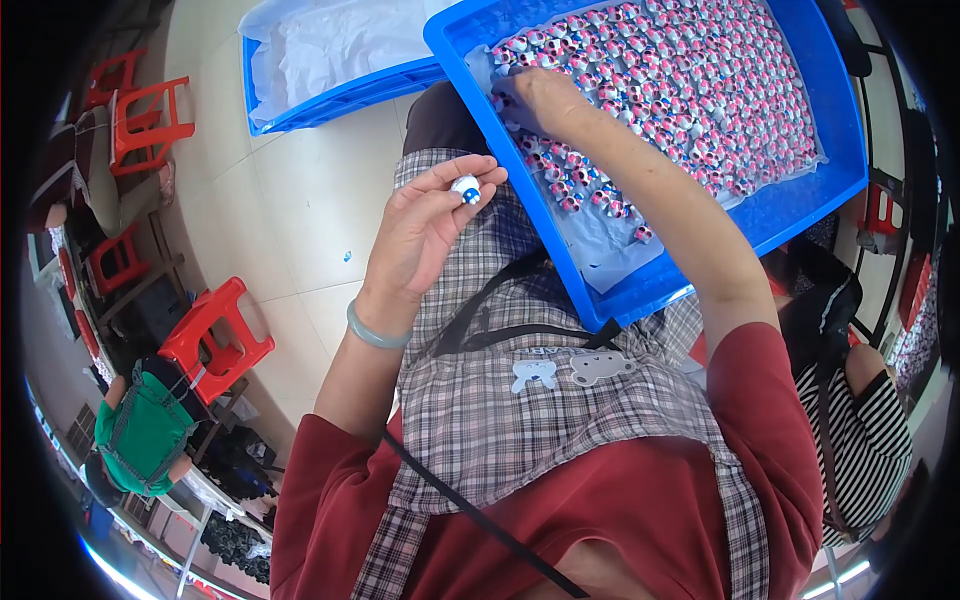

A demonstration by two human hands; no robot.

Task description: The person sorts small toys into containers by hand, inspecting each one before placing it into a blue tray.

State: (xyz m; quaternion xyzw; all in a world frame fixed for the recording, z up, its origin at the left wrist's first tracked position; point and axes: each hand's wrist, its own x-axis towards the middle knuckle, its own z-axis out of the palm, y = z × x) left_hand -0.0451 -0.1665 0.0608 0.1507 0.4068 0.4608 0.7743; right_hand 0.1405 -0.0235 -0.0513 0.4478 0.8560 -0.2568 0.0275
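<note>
My left hand (425,225) is raised beside the crate's near left wall, palm up. A small white and blue toy figure (466,188) is pinched between its thumb and fingers. My right hand (545,103) reaches into the blue plastic crate (530,215), at its far left side. Its fingers are curled down among small pink, white and blue figures (690,95); what they grip, if anything, is hidden. The figures lie close together in rows on a white liner (605,245), with a lone figure (642,233) near the crate's front wall.
Another blue crate (345,100), lined with a white sheet, stands at the far left. Red stools (220,335) are along the left side. A person in green (148,430) is at the left, another in stripes (865,440) at the right. A small blue scrap (347,256) lies on the tiled floor.
</note>
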